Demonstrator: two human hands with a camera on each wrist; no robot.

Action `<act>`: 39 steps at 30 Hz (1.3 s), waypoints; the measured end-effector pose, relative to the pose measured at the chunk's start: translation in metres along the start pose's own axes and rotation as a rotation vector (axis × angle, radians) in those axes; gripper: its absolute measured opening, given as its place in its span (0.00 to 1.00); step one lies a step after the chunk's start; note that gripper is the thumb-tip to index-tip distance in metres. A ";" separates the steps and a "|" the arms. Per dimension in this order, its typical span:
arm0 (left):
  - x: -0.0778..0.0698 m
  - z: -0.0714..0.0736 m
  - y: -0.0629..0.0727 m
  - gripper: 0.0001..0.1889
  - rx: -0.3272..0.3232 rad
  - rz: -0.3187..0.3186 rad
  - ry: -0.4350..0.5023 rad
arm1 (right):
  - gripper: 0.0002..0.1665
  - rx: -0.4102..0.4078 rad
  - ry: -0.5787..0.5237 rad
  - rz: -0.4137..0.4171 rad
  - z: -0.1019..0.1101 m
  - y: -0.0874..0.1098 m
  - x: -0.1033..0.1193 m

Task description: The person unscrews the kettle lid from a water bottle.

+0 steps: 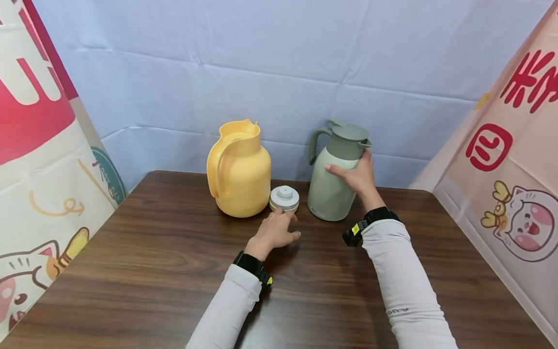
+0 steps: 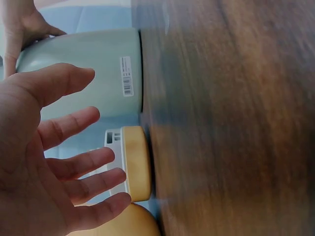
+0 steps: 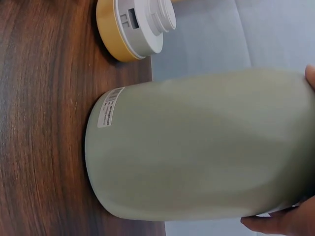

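right fingers (image 1: 366, 157) holding a smooth green jug (image 1: 331, 186), left fingers (image 2: 96, 160) loose near a round lid (image 1: 285, 198), fat yellow jug (image 1: 247, 179), streaky brown counter (image 1: 174, 286)

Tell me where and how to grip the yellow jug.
Probably best by its looped handle, with the left hand coming from the person's left: the yellow jug stands upright, its handle faces that way, and the white-and-yellow lid sits close on the other side.

Pale sleeves (image 1: 405, 271) meet black wristbands (image 1: 249, 264) bearing yellow patches (image 1: 356, 229).
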State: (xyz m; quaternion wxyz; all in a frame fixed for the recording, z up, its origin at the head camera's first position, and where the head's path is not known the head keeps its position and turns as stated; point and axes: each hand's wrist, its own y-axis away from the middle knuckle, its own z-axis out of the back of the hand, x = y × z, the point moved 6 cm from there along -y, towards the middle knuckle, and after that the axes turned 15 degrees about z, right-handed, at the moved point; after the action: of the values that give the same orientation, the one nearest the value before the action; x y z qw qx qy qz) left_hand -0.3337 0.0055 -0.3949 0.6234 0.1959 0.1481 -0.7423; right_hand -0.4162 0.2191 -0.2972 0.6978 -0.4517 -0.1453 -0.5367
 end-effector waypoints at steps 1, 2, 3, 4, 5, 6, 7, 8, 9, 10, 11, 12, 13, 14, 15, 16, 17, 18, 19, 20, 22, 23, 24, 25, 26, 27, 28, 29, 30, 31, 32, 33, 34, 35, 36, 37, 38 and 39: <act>0.000 0.000 0.001 0.20 0.003 0.000 0.002 | 0.71 0.004 0.004 -0.002 0.000 0.000 0.000; 0.000 0.000 0.001 0.20 0.004 -0.002 0.001 | 0.71 0.012 0.012 -0.004 0.001 0.001 -0.001; 0.000 0.001 0.002 0.20 0.005 -0.003 0.001 | 0.71 0.020 0.018 -0.004 0.001 0.001 -0.001; 0.000 0.001 0.003 0.20 0.009 -0.003 0.004 | 0.71 0.029 0.026 -0.004 0.002 0.002 -0.001; 0.000 0.002 0.003 0.20 0.012 -0.003 0.004 | 0.71 0.036 0.037 0.000 0.003 0.002 -0.001; 0.000 0.002 0.004 0.20 0.017 -0.002 0.007 | 0.71 0.043 0.047 0.004 0.003 0.002 0.000; 0.001 0.003 0.005 0.21 0.021 -0.002 0.011 | 0.71 0.050 0.053 0.006 0.004 0.002 0.000; 0.001 0.003 0.005 0.21 0.024 -0.004 0.016 | 0.71 0.058 0.064 0.009 0.004 0.002 -0.001; 0.001 0.004 0.006 0.21 0.029 -0.005 0.024 | 0.71 0.060 0.068 0.013 0.005 0.001 0.000; 0.002 0.004 0.007 0.21 0.031 -0.008 0.029 | 0.71 0.063 0.071 0.014 0.005 0.000 -0.001; 0.003 0.005 0.007 0.21 0.032 -0.012 0.034 | 0.72 0.066 0.073 0.015 0.006 0.000 -0.001; 0.003 0.005 0.008 0.21 0.034 -0.015 0.040 | 0.72 0.070 0.071 0.014 0.006 -0.001 -0.002; 0.004 0.006 0.008 0.21 0.035 -0.019 0.046 | 0.72 0.078 0.069 0.013 0.006 -0.001 -0.002; 0.005 0.006 0.009 0.21 0.035 -0.022 0.051 | 0.72 0.084 0.065 0.017 0.007 -0.001 -0.003; 0.006 0.006 0.009 0.21 0.035 -0.025 0.055 | 0.72 0.091 0.054 0.020 0.007 -0.001 -0.003; 0.007 0.007 0.010 0.21 0.034 -0.027 0.059 | 0.72 0.100 0.042 0.024 0.007 -0.001 -0.003; 0.007 0.008 0.010 0.21 0.035 -0.030 0.064 | 0.72 0.109 0.032 0.031 0.007 -0.001 -0.003; 0.008 0.009 0.011 0.21 0.033 -0.035 0.071 | 0.71 0.118 0.015 0.040 0.007 -0.001 -0.002; 0.009 0.010 0.012 0.20 0.029 -0.041 0.073 | 0.71 0.128 -0.002 0.050 0.007 -0.001 -0.002; 0.010 0.011 0.012 0.20 0.028 -0.045 0.072 | 0.70 0.135 -0.021 0.062 0.007 0.000 -0.001; 0.011 0.014 0.013 0.20 0.027 -0.059 0.077 | 0.69 0.151 -0.052 0.087 0.008 0.001 0.001; 0.011 0.016 0.014 0.20 0.030 -0.063 0.077 | 0.68 0.160 -0.068 0.098 0.009 0.001 0.002; 0.012 0.017 0.014 0.20 0.034 -0.064 0.079 | 0.68 0.169 -0.082 0.107 0.010 0.002 0.003; 0.013 0.018 0.015 0.20 0.038 -0.066 0.079 | 0.68 0.180 -0.093 0.114 0.010 0.003 0.004; 0.014 0.020 0.016 0.20 0.041 -0.069 0.080 | 0.68 0.190 -0.105 0.119 0.011 0.003 0.004; 0.015 0.021 0.017 0.20 0.042 -0.072 0.085 | 0.68 0.202 -0.115 0.123 0.011 0.004 0.005; 0.016 0.022 0.017 0.20 0.043 -0.075 0.082 | 0.68 0.215 -0.124 0.123 0.012 0.005 0.004; 0.017 0.023 0.018 0.20 0.042 -0.076 0.080 | 0.68 0.229 -0.133 0.121 0.012 0.005 0.004; 0.018 0.025 0.019 0.20 0.039 -0.081 0.081 | 0.68 0.241 -0.141 0.119 0.012 0.006 0.004; 0.019 0.026 0.020 0.20 0.036 -0.084 0.078 | 0.68 0.254 -0.150 0.117 0.012 0.006 0.004; 0.021 0.027 0.021 0.20 0.033 -0.086 0.079 | 0.68 0.266 -0.154 0.118 0.011 0.006 0.004; 0.023 0.028 0.022 0.20 0.034 -0.085 0.077 | 0.68 0.280 -0.153 0.121 0.011 0.007 0.005; 0.024 0.029 0.023 0.20 0.033 -0.085 0.075 | 0.67 0.291 -0.153 0.121 0.011 0.007 0.005; 0.026 0.030 0.025 0.20 0.035 -0.081 0.072 | 0.67 0.302 -0.150 0.123 0.011 0.007 0.005; 0.028 0.031 0.026 0.20 0.036 -0.080 0.073 | 0.66 0.310 -0.144 0.129 0.011 0.007 0.006; 0.030 0.031 0.027 0.20 0.039 -0.075 0.073 | 0.66 0.319 -0.137 0.134 0.011 0.008 0.007; 0.032 0.032 0.028 0.20 0.039 -0.070 0.071 | 0.65 0.327 -0.134 0.137 0.012 0.008 0.007; 0.033 0.032 0.029 0.21 0.043 -0.063 0.066 | 0.65 0.335 -0.130 0.139 0.012 0.009 0.007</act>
State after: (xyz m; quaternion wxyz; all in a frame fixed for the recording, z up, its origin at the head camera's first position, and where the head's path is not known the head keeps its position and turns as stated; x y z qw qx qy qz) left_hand -0.3132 -0.0434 -0.3821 0.5902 0.2287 0.1589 -0.7577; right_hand -0.4020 0.2242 -0.2901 0.7879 -0.3717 -0.2458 -0.4251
